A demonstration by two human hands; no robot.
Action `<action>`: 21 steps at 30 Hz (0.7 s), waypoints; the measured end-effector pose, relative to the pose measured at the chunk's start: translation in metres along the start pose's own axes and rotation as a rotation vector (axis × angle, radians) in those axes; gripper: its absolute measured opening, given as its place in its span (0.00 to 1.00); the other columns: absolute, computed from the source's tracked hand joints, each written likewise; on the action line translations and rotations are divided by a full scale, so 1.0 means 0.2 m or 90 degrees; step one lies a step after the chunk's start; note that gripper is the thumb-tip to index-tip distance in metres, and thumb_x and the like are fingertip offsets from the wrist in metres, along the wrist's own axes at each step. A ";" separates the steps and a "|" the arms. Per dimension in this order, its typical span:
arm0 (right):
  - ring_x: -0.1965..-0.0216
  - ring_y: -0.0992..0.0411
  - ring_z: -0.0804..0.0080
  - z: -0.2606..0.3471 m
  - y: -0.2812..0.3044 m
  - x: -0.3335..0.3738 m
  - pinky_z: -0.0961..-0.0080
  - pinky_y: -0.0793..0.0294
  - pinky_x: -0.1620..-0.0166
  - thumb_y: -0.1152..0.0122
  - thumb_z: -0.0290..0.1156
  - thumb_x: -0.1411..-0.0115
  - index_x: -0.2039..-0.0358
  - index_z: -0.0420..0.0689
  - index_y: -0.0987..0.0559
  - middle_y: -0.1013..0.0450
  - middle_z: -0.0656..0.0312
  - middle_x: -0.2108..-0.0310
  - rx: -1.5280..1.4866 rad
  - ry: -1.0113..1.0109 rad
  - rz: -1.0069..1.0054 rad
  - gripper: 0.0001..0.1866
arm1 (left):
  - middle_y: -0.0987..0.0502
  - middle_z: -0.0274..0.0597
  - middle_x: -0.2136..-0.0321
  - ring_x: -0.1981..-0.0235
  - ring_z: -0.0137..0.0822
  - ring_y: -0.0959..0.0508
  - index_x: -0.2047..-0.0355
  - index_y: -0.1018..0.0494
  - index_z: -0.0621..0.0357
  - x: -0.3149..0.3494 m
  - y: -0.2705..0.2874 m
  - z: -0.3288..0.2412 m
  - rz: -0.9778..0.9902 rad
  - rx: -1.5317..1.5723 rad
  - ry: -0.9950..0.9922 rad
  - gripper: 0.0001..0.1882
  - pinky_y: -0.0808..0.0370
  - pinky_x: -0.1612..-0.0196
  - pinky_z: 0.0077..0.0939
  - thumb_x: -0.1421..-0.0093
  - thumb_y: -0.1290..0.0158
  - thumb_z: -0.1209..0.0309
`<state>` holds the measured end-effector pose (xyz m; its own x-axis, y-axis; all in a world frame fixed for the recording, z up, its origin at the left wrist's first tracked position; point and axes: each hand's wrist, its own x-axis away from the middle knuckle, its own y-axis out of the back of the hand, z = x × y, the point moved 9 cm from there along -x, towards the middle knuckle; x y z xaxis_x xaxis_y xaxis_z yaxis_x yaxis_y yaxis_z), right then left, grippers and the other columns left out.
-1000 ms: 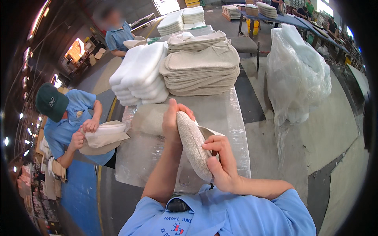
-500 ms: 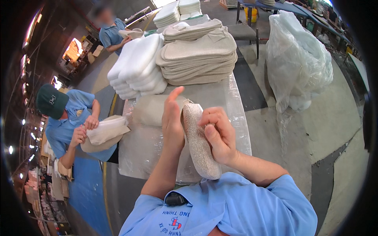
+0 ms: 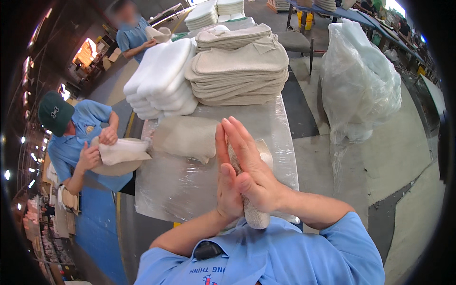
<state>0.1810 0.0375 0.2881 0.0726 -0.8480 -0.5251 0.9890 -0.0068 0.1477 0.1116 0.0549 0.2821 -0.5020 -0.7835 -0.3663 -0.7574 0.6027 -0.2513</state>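
A beige knitted-fabric cushion stands on edge close to my chest, clamped between my two palms. My left hand lies along its left side with the fingers straight and pointing away from me. My right hand presses against the other side, fingers stretched out and nearly meeting those of the left. The cushion's lower end pokes out beneath my hands; its middle is mostly hidden by them. Just beyond, on the plastic-wrapped table, lies a flat beige cover.
Stacked beige covers and white padding pieces fill the table's far end. At left a co-worker handles a white pad with a beige cover; another person stands farther back. A large clear plastic bag stands right.
My right hand has gone from a loose fist on the cushion to flat, fingers extended. Both palms have come together around it, and my view has shifted slightly.
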 end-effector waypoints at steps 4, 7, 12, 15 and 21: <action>0.18 0.65 0.32 0.02 0.04 -0.03 0.41 0.61 0.22 0.65 0.73 0.26 0.17 0.41 0.58 0.64 0.37 0.18 0.026 0.011 0.001 0.55 | 0.64 0.49 0.17 0.17 0.47 0.62 0.18 0.69 0.57 -0.03 0.00 0.03 0.002 -0.012 0.001 0.49 0.61 0.19 0.44 0.22 0.69 0.35; 0.17 0.66 0.38 0.02 0.07 -0.04 0.45 0.61 0.21 0.68 0.74 0.26 0.17 0.41 0.58 0.66 0.39 0.17 -0.094 -0.026 -0.013 0.55 | 0.63 0.49 0.17 0.17 0.48 0.61 0.17 0.68 0.55 -0.03 0.06 -0.01 -0.041 -0.062 0.003 0.49 0.61 0.19 0.44 0.22 0.68 0.35; 0.22 0.51 0.50 0.00 0.00 -0.06 0.54 0.50 0.23 0.71 0.78 0.29 0.18 0.41 0.55 0.55 0.45 0.20 -0.196 -0.037 0.012 0.58 | 0.55 0.53 0.18 0.22 0.49 0.45 0.17 0.63 0.46 -0.11 0.23 -0.03 -0.127 -0.044 0.096 0.44 0.49 0.21 0.45 0.21 0.70 0.35; 0.28 0.42 0.59 -0.10 0.02 -0.16 0.59 0.43 0.27 0.71 0.84 0.33 0.17 0.44 0.55 0.50 0.53 0.22 -0.198 -0.102 0.033 0.62 | 0.51 0.55 0.20 0.28 0.44 0.36 0.17 0.61 0.46 -0.14 0.25 0.00 -0.117 0.033 0.167 0.43 0.41 0.24 0.43 0.21 0.70 0.36; 0.30 0.40 0.44 -0.09 -0.06 -0.21 0.51 0.43 0.27 0.66 0.69 0.24 0.18 0.41 0.51 0.44 0.39 0.28 -0.113 -0.023 -0.019 0.49 | 0.49 0.50 0.21 0.24 0.42 0.43 0.18 0.58 0.61 -0.06 0.26 0.05 -0.128 -0.014 0.133 0.42 0.48 0.22 0.39 0.18 0.71 0.42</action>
<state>0.1685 0.0825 0.2934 0.0421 -0.8675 -0.4956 0.9981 0.0594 -0.0192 0.0826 0.0960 0.2642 -0.4141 -0.9025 -0.1181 -0.8581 0.4304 -0.2801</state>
